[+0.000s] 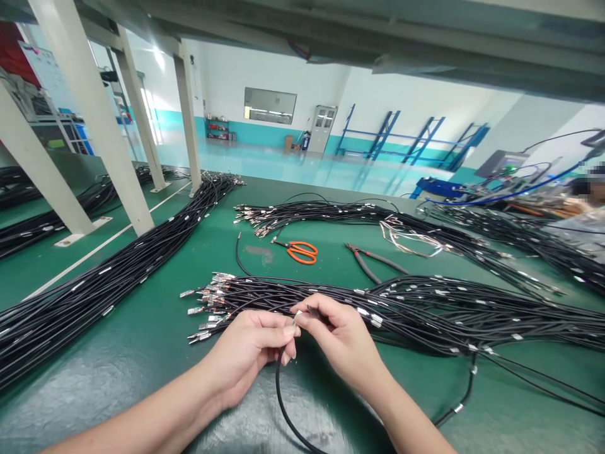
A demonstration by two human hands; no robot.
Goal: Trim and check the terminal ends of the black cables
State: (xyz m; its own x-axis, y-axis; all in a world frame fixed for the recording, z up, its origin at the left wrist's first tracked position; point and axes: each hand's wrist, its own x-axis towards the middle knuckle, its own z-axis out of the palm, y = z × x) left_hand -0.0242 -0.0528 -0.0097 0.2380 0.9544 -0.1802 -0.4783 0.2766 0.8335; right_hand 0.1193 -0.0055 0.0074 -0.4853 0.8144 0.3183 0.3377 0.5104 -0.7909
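Observation:
My left hand (248,353) is closed in a pinch on the end of a black cable (282,403), whose loop hangs down towards the front edge. My right hand (347,343) meets it, thumb and forefinger closed on a small whitish piece (297,317) at the cable's tip; its exact kind is hidden by the fingers. Just behind both hands lies a thick bundle of black cables (283,291). Metal terminals (218,291) stick out at its left end, and white labels are scattered along it.
Orange-handled scissors (302,253) and dark-handled pliers (373,257) lie beyond the bundle on the green table (155,391). More cable bundles (142,252) run at left and back right. White posts (186,113) rise on the left, and a shelf (331,31) hangs overhead. A person sits far right.

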